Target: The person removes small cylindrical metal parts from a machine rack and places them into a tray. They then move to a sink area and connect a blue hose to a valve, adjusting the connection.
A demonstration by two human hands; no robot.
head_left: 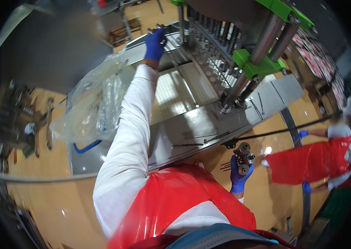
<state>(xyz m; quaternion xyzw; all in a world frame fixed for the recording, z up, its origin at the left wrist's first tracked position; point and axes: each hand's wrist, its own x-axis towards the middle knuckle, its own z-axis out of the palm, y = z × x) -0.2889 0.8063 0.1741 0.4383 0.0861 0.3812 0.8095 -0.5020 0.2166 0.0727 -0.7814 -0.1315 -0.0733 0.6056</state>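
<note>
head view: the left hand (pixel 155 47), blue-gloved, reaches far forward, to the left of the machine (pixel 250 64); small metal pieces (pixel 159 27) show at its fingertips, mostly covered, and i cannot tell whether it grips or only touches them. the machine's top is cut off by the picture's edge, and cloudy plastic sheeting (pixel 94 110) blurs what lies under it, beside the white left sleeve (pixel 132 116). the right hand (pixel 238 179), also gloved, is closed around a cluster of metal parts (pixel 244 148), held just off the near edge of the metal bench (pixel 200 123); its palm is hidden, as is most of that forearm. the parts' round ends face the camera; thin rods (pixel 226 166) point left and slightly downward in the picture, long axes roughly parallel. how rods and round ends join is hard to make out.
</note>
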